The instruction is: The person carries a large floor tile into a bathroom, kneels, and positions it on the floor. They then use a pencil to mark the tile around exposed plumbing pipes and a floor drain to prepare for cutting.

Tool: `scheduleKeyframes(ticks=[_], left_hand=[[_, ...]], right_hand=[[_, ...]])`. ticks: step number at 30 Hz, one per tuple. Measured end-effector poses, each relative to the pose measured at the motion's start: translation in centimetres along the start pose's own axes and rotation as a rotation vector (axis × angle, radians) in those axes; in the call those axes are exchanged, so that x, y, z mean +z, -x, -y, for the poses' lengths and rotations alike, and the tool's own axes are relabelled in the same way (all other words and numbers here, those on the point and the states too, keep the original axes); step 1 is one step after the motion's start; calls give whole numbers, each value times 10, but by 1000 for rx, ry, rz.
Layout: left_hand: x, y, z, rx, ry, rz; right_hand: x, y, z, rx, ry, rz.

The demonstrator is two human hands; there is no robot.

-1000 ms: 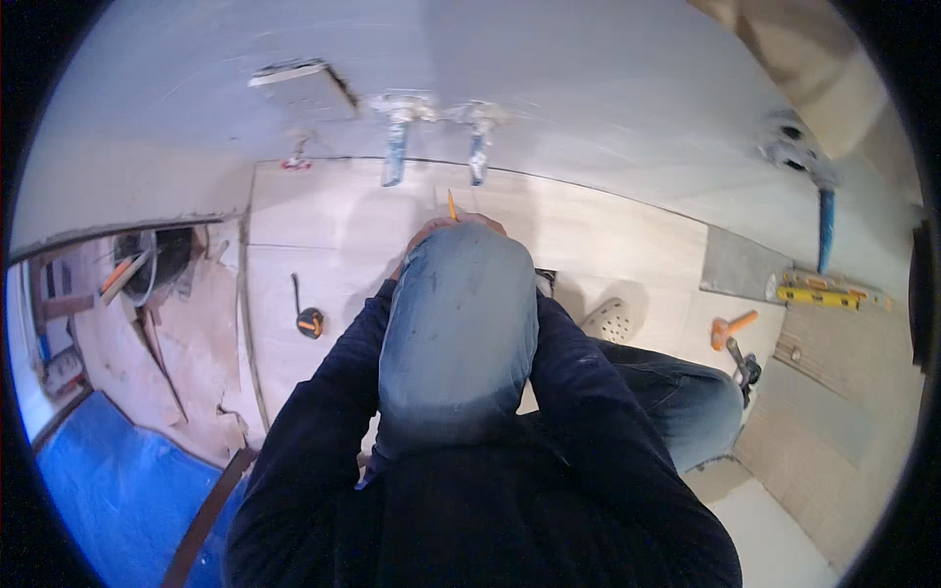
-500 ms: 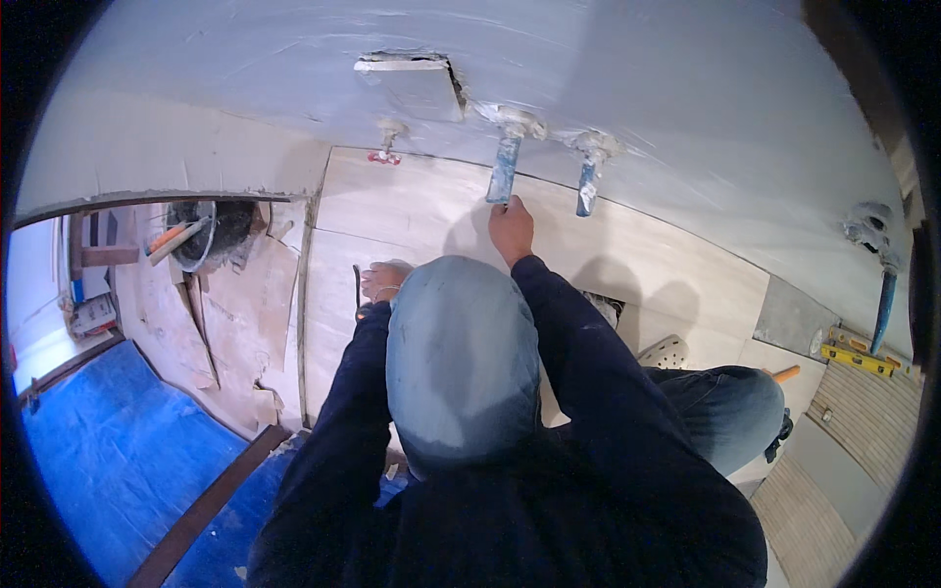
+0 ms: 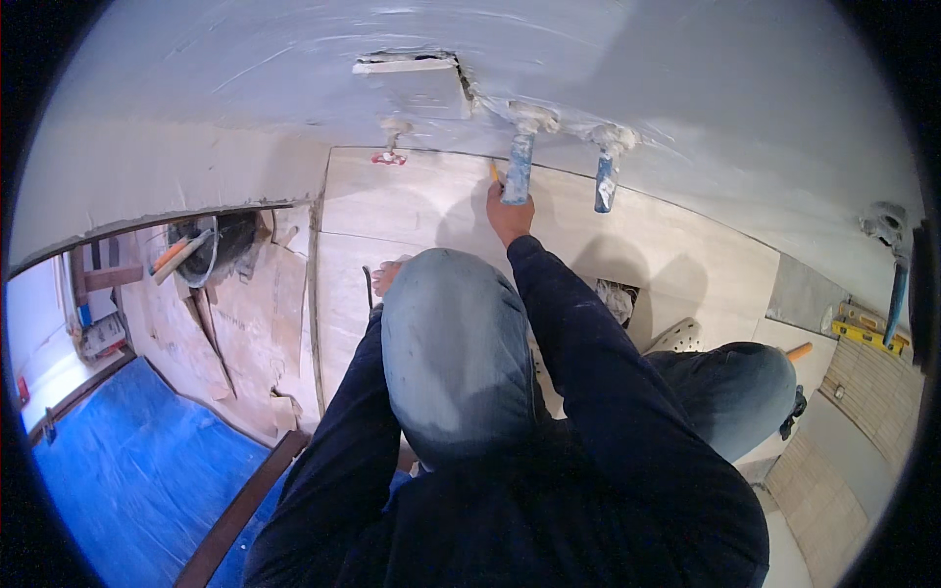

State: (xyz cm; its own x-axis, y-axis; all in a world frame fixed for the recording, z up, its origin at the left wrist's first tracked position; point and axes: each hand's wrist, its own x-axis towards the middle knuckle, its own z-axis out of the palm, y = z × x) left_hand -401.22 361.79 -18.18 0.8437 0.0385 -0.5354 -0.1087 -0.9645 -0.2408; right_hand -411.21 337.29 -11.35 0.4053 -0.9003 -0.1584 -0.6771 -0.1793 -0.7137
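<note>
head cam: your r hand (image 3: pixel 510 216) is gripping a yellow-orange pencil (image 3: pixel 494 171), which pokes up past your fingers nr the floor/wall edge, just l of the bigger blue pipe stub (image 3: pixel 518 167). 2nd blue stub (image 3: pixel 604 183) is further r, apart from your hand. your l hand (image 3: pixel 387 276) is low by the floor tiles (image 3: pixel 392 206), partly hidden behind your knee (image 3: pixel 451 333); can't tell if it's grasping anything. thin black strap (image 3: pixel 369 287) is just l of it. red valve handle (image 3: pixel 388 158) sits by the wall, approx above that hand. far r: yellow level (image 3: pixel 868 338) + orange handle (image 3: pixel 800 350), well apart from both hands.
</note>
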Motion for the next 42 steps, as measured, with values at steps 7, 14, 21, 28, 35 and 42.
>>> scheduleKeyframes(ticks=[7, 14, 21, 28, 35, 42], left_hand=[[-4, -4, 20, 117, -55, 62], [-10, -4, 19, 206, -85, 87], [-13, -3, 25, 259, -106, 113], [-16, -5, 25, 292, -136, 118], [-17, -5, 24, 323, -160, 122], [-20, -6, 19, 354, -165, 125]], right_hand=[[-7, 4, -1, 19, -69, -49], [-11, -1, -5, 70, -50, -60], [-29, -1, -18, 119, -2, -96], [-38, -4, -33, 178, 92, -89], [-51, -4, -53, 190, 47, -158], [-79, -1, -49, 249, 40, -180]])
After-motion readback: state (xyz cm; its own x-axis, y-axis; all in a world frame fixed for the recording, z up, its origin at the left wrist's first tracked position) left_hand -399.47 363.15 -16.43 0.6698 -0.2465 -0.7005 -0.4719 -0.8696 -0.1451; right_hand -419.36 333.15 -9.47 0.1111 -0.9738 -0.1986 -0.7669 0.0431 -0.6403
